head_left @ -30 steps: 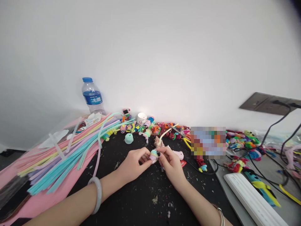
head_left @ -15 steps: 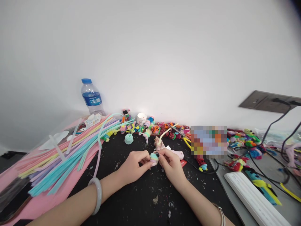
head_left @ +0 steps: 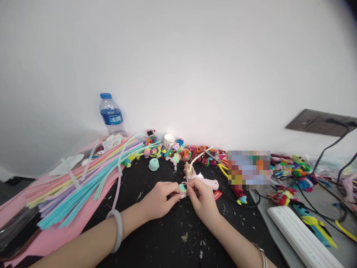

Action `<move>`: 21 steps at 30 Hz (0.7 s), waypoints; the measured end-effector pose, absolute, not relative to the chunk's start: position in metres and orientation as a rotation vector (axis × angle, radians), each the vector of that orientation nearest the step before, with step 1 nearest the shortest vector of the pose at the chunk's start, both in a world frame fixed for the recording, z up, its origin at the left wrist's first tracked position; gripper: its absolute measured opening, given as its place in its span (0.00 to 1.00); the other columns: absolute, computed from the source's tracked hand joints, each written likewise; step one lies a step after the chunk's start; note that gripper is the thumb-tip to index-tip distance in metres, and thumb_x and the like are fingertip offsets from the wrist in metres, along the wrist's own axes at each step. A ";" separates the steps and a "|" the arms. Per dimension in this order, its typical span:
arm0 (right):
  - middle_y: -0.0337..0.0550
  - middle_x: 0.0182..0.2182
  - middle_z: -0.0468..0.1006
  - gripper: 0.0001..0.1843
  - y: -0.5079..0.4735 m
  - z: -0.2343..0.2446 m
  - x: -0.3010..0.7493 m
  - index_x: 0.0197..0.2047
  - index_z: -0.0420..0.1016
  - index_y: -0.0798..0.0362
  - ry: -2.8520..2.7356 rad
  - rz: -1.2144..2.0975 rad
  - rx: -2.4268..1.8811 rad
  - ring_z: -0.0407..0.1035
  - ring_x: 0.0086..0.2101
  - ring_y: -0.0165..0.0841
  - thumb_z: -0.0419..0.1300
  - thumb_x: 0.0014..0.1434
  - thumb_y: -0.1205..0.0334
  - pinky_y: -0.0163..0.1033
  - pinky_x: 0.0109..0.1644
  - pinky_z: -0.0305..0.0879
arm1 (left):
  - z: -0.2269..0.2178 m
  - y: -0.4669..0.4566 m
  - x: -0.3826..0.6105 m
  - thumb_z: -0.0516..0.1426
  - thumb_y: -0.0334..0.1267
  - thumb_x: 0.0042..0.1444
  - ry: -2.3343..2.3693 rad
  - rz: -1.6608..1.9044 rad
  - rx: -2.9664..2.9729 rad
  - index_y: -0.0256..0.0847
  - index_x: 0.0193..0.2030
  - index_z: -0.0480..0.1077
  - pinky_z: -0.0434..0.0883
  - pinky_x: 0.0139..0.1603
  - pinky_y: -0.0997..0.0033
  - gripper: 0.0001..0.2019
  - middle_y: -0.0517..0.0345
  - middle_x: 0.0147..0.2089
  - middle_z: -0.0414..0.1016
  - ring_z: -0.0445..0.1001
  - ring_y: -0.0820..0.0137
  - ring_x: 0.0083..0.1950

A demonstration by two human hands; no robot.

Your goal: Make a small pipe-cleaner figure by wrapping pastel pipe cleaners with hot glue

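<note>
Between my two hands is a small pastel ball of wound pipe cleaner (head_left: 182, 188), mint, yellow and pink, with a dark spot on its upper side. My left hand (head_left: 161, 201) pinches it from the left. From the right, the closed fingers of my right hand (head_left: 202, 197) press on it near the dark spot, partly hiding it. Just beyond lie a glue gun (head_left: 210, 183) with a pale pink body and a brownish, crusted lump (head_left: 189, 172) with a pale yellow stem rising from it. A coiled mint ball (head_left: 153, 164) rests farther back on the black mat (head_left: 134, 238).
Bundles of pastel pipe cleaners (head_left: 75, 197) lie on pink sheeting at the left, near a water bottle (head_left: 112, 115). Finished pipe-cleaner figures (head_left: 195, 153) and a paper cup (head_left: 169, 140) line the wall. At right are a white power strip (head_left: 301, 238) and black cables (head_left: 312, 199).
My right fingers have closed in over the ball, which now shows less and is turned slightly. The whole view has shifted a little; the surrounding things stay in place.
</note>
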State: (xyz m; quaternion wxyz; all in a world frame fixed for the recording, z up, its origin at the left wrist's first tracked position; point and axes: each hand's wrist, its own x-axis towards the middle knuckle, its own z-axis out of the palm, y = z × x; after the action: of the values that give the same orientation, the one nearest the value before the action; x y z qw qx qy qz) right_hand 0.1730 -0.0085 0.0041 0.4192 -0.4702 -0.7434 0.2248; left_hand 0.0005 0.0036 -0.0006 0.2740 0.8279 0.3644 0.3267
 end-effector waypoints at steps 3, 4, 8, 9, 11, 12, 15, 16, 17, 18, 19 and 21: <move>0.39 0.20 0.67 0.11 -0.008 0.005 0.172 0.25 0.65 0.53 -1.878 0.549 -1.182 0.60 0.21 0.31 0.52 0.60 0.66 0.35 0.25 0.55 | -0.002 0.003 0.000 0.54 0.34 0.58 0.960 0.885 2.252 0.38 0.25 0.64 0.61 0.30 0.76 0.10 0.63 0.24 0.66 0.64 0.75 0.26; 0.38 0.19 0.67 0.12 -0.007 0.005 0.173 0.25 0.65 0.53 -1.881 0.546 -1.184 0.60 0.21 0.31 0.52 0.60 0.66 0.35 0.25 0.55 | -0.003 0.002 0.000 0.54 0.34 0.58 0.957 0.888 2.264 0.38 0.24 0.64 0.61 0.30 0.76 0.11 0.63 0.24 0.66 0.64 0.75 0.26; 0.40 0.23 0.70 0.10 -0.007 0.009 0.176 0.28 0.67 0.53 -1.877 0.572 -1.178 0.64 0.25 0.32 0.50 0.61 0.66 0.36 0.28 0.60 | -0.002 0.004 0.001 0.54 0.37 0.58 0.995 0.948 2.286 0.38 0.26 0.66 0.62 0.30 0.76 0.11 0.63 0.24 0.68 0.66 0.75 0.27; 0.41 0.25 0.72 0.08 -0.007 0.009 0.177 0.31 0.68 0.54 -1.877 0.595 -1.166 0.65 0.26 0.32 0.50 0.61 0.66 0.36 0.30 0.62 | -0.001 0.005 0.001 0.54 0.37 0.58 1.009 0.970 2.286 0.38 0.27 0.67 0.63 0.31 0.76 0.10 0.62 0.26 0.69 0.67 0.74 0.28; 0.42 0.28 0.74 0.05 -0.006 0.009 0.178 0.38 0.68 0.54 -1.876 0.646 -1.138 0.67 0.27 0.32 0.52 0.60 0.64 0.36 0.31 0.64 | 0.000 0.006 0.000 0.54 0.38 0.59 1.016 0.999 2.307 0.39 0.31 0.68 0.65 0.34 0.75 0.08 0.60 0.29 0.72 0.69 0.73 0.31; 0.42 0.29 0.74 0.06 -0.006 0.008 0.179 0.40 0.68 0.54 -1.872 0.663 -1.130 0.67 0.26 0.32 0.53 0.60 0.64 0.36 0.30 0.65 | 0.001 0.006 0.000 0.53 0.38 0.60 1.006 1.000 2.328 0.39 0.32 0.69 0.66 0.35 0.74 0.08 0.59 0.31 0.73 0.70 0.72 0.32; 0.41 0.29 0.74 0.06 -0.007 0.008 0.179 0.40 0.66 0.53 -1.850 0.662 -1.129 0.67 0.25 0.31 0.56 0.58 0.63 0.35 0.28 0.65 | 0.004 0.008 -0.003 0.54 0.39 0.60 0.921 0.948 2.411 0.39 0.39 0.70 0.68 0.41 0.72 0.07 0.56 0.36 0.75 0.73 0.69 0.38; 0.41 0.30 0.74 0.07 -0.007 0.008 0.180 0.41 0.65 0.53 -1.838 0.643 -1.133 0.66 0.25 0.31 0.56 0.58 0.64 0.35 0.28 0.65 | 0.006 0.009 -0.005 0.55 0.40 0.59 0.898 0.942 2.433 0.40 0.41 0.69 0.68 0.43 0.71 0.08 0.55 0.38 0.76 0.73 0.68 0.40; 0.42 0.31 0.74 0.08 -0.007 0.009 0.181 0.42 0.65 0.52 -1.823 0.616 -1.141 0.66 0.25 0.30 0.56 0.57 0.64 0.35 0.27 0.65 | 0.008 0.010 -0.008 0.56 0.40 0.58 0.898 0.947 2.447 0.40 0.44 0.69 0.68 0.45 0.70 0.10 0.54 0.41 0.76 0.73 0.67 0.43; 0.42 0.32 0.74 0.09 -0.007 0.010 0.181 0.43 0.65 0.52 -1.809 0.580 -1.153 0.65 0.24 0.30 0.56 0.57 0.65 0.34 0.27 0.64 | 0.010 0.013 -0.013 0.56 0.41 0.57 0.928 0.984 2.449 0.40 0.45 0.69 0.68 0.48 0.69 0.11 0.54 0.43 0.76 0.73 0.67 0.45; 0.42 0.33 0.75 0.11 -0.007 0.011 0.183 0.44 0.64 0.52 -1.796 0.536 -1.170 0.65 0.24 0.30 0.56 0.57 0.66 0.34 0.27 0.64 | 0.012 0.016 -0.018 0.55 0.41 0.58 1.063 1.091 2.404 0.40 0.45 0.68 0.67 0.49 0.68 0.11 0.53 0.43 0.75 0.73 0.66 0.45; 0.43 0.35 0.76 0.14 -0.006 0.012 0.186 0.47 0.65 0.52 -1.792 0.437 -1.209 0.65 0.25 0.30 0.56 0.56 0.67 0.35 0.29 0.65 | 0.015 0.026 -0.030 0.51 0.38 0.61 1.401 1.269 2.274 0.39 0.46 0.67 0.66 0.52 0.65 0.09 0.52 0.44 0.74 0.71 0.65 0.47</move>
State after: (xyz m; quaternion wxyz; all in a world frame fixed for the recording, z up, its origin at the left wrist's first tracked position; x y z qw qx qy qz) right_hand 0.1855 -0.0059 0.0123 0.4512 -0.4894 -0.7250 0.1769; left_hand -0.0302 0.0259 0.0150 0.0921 0.7658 0.4717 0.4272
